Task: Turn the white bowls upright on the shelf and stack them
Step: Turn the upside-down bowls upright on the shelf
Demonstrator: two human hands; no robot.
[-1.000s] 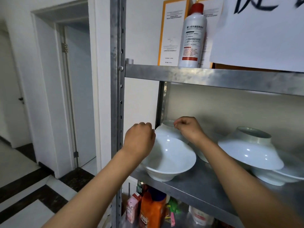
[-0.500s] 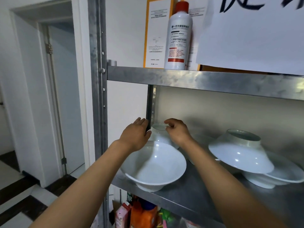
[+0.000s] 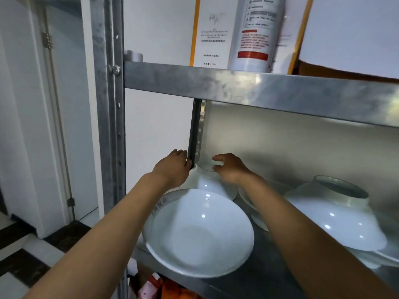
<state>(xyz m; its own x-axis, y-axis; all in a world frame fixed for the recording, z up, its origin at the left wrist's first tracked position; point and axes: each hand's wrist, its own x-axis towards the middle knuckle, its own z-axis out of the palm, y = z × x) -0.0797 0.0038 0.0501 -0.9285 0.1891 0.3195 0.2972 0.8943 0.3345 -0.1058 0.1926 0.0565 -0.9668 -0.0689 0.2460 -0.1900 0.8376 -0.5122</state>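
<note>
An upright white bowl sits at the front left of the steel shelf. Behind it, in the back left corner, stands an upside-down white bowl. My right hand grips its raised foot ring from the right. My left hand lies against its left side with the fingers spread. At the right another upside-down bowl rests on an upright one. Part of a further bowl shows under my right forearm.
The upper shelf edge hangs low over the bowls. A steel post stands at the front left and another at the back corner. A white bottle and cartons stand above. Coloured packages sit below.
The view has moved closer to the shelf. Both hands have reached farther back, from the front bowl's rim to the upside-down bowl in the corner.
</note>
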